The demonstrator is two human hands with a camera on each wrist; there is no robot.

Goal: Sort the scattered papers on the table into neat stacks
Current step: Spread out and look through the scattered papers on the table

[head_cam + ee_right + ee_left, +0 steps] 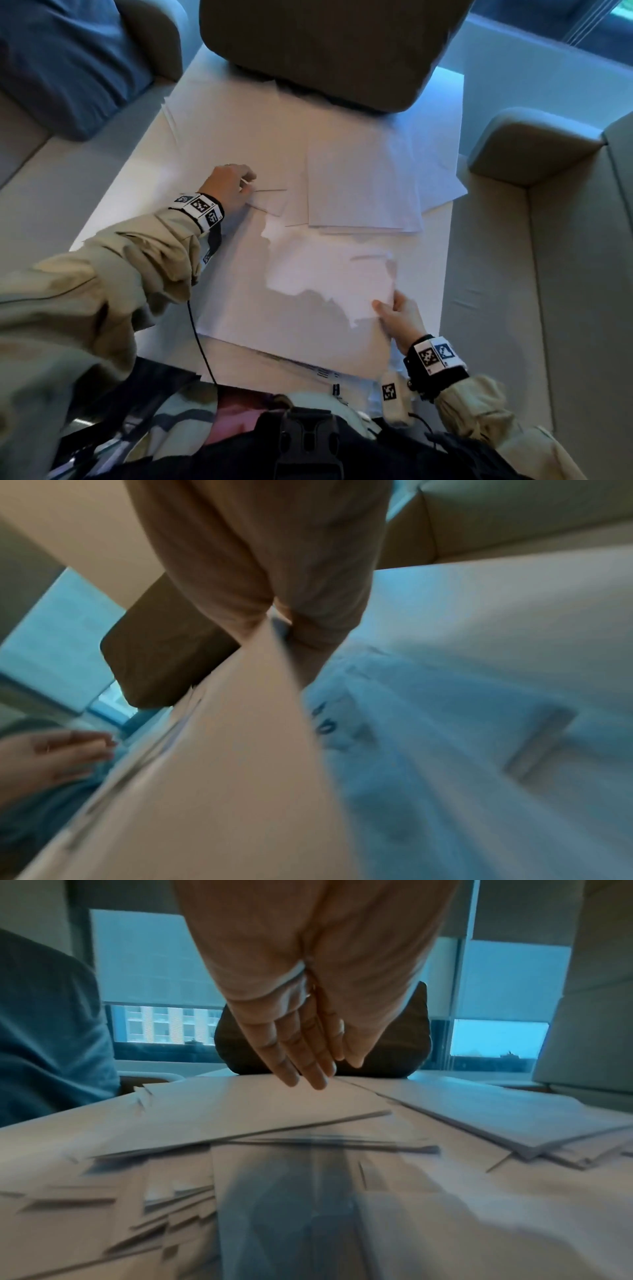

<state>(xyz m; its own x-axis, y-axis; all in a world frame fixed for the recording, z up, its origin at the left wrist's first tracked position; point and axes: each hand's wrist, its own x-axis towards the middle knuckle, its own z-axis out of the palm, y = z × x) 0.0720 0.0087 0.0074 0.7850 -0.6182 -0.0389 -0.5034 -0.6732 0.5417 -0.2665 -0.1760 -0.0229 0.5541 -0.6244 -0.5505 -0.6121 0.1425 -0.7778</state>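
White table of papers; left hand flat, right hand pinching blurred sheet.

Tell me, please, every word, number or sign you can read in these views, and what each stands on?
No text reads clearly.
Printed lines on the sheet at the table's near edge: too small and blurred.
Dark marks on the paper beneath the sheet that the right hand pinches: blurred, perhaps digits, unreadable.
Square black-and-white code markers on the left wristband and right wristband: patterns, not words.
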